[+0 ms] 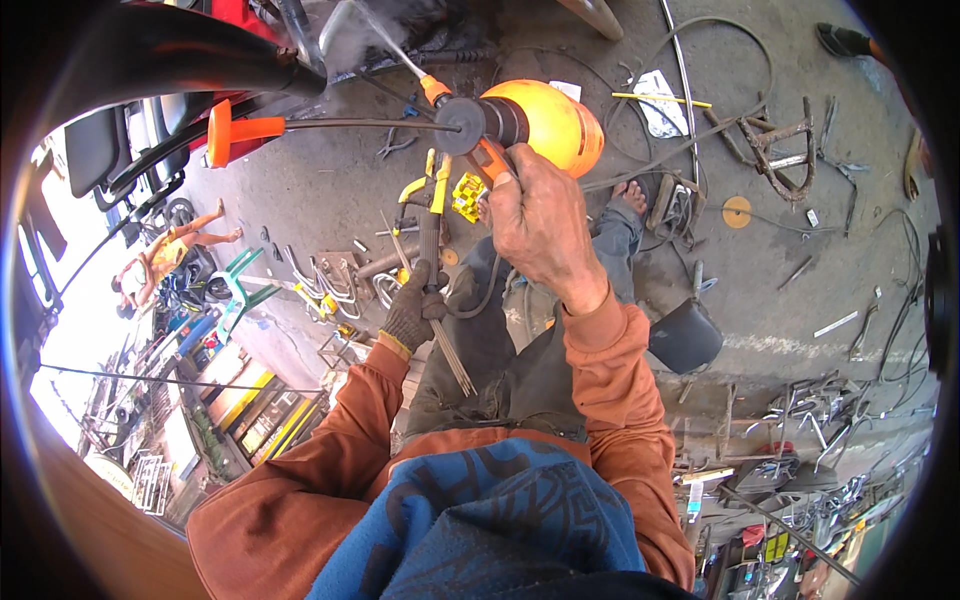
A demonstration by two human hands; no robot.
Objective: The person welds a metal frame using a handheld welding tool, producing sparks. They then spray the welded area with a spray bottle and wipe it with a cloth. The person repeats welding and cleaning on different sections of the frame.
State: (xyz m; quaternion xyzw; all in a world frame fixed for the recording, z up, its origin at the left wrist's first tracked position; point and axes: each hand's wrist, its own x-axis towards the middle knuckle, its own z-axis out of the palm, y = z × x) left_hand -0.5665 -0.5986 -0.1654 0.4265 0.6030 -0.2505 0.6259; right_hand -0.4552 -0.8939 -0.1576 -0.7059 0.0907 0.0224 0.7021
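Observation:
My bare right hand [548,222] is wrapped round the orange grip of a pump sprayer [560,125] with an orange tank and black collar. From its head a thin wand [390,45] points up and left, and pale mist hangs near its tip. The long pump rod with an orange T-shaped handle [235,130] sticks out to the left. In a dark knitted glove, my left hand [410,308] closes on a welding electrode holder [430,230] with yellow jaws pointing away from me. Several thin welding rods [452,358] are in the same hand, their ends toward my lap.
A motorcycle or similar vehicle with a black curved part [180,60] stands close at upper left. Cables, a rusty metal frame [780,150] and a yellow box [468,196] lie on the floor. A green plastic chair [240,290] and another person [165,262] are farther left.

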